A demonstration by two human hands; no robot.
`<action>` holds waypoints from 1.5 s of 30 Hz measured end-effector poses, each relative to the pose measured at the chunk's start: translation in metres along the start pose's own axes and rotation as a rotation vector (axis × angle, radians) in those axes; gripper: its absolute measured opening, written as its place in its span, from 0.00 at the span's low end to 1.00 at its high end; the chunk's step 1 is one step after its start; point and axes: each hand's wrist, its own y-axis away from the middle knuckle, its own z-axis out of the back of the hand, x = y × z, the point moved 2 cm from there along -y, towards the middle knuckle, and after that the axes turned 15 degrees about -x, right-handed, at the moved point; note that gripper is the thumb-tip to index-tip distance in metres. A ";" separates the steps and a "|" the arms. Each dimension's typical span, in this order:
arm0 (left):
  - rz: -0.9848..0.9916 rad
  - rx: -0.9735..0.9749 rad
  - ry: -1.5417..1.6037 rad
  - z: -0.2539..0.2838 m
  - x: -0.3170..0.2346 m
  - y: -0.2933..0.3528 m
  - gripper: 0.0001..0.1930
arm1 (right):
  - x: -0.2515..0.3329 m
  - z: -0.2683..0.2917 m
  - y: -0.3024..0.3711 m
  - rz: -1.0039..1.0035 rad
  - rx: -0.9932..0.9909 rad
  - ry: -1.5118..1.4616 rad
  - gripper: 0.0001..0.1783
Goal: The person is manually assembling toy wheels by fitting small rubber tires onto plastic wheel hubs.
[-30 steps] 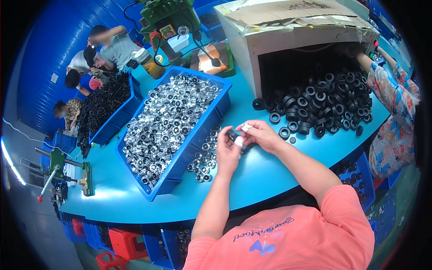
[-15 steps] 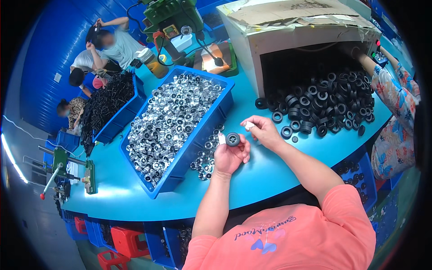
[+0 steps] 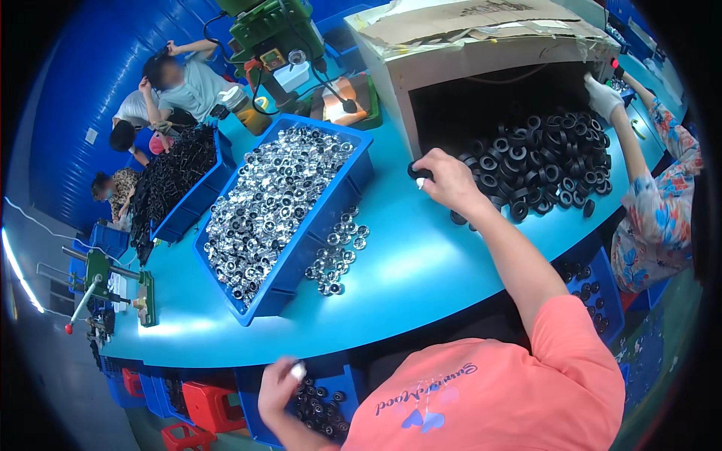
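My right hand (image 3: 450, 183), with a white covering on a finger, is closed on a black rubber tyre (image 3: 416, 171) at the left end of a heap of similar tyres (image 3: 553, 165). My left hand (image 3: 278, 387) is below the table's front edge, above a blue bin of black-tyred wheels (image 3: 323, 402). It has a white fingertip covering too; its fingers are blurred, and no wheel shows in it. Shiny wheel hubs (image 3: 342, 255) lie loose on the table beside a large blue crate (image 3: 282, 297) filled with more hubs.
A white box (image 3: 415, 105) with an open front stands behind the tyres. At the right, a co-worker's gloved hand (image 3: 604, 98) is near its edge. A green press (image 3: 274, 45) stands at the back, another press (image 3: 143, 297) at the left. Red stools (image 3: 214, 406) are below.
My left hand has moved from above the table down to the bin; the tyred wheel no longer shows in it. My right hand has moved forward and taken hold of a tyre.
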 end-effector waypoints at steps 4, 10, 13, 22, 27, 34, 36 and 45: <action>0.133 -0.096 -0.505 0.029 0.132 0.107 0.24 | 0.000 -0.031 -0.008 0.258 -0.017 0.311 0.17; -0.011 -0.226 0.191 -0.001 -0.066 0.043 0.27 | -0.002 -0.046 -0.016 0.374 -0.022 0.561 0.11; -0.277 -0.192 0.535 -0.056 -0.153 -0.025 0.28 | 0.025 -0.026 -0.002 0.101 0.097 0.126 0.12; -0.520 -0.311 0.594 -0.155 -0.249 -0.130 0.32 | 0.074 -0.061 0.057 -0.509 0.679 -0.842 0.14; -0.277 -0.293 0.681 -0.158 -0.233 -0.134 0.25 | 0.061 -0.099 0.052 -0.251 0.381 -0.582 0.15; -0.176 -0.215 0.873 -0.162 -0.222 -0.142 0.27 | 0.086 -0.102 0.057 0.095 0.343 -0.194 0.27; -0.184 -0.191 0.862 -0.163 -0.223 -0.142 0.27 | 0.084 -0.101 0.058 0.100 0.327 -0.187 0.24; -0.195 -0.097 0.928 -0.162 -0.223 -0.140 0.30 | 0.069 -0.099 0.057 0.012 0.266 -0.342 0.19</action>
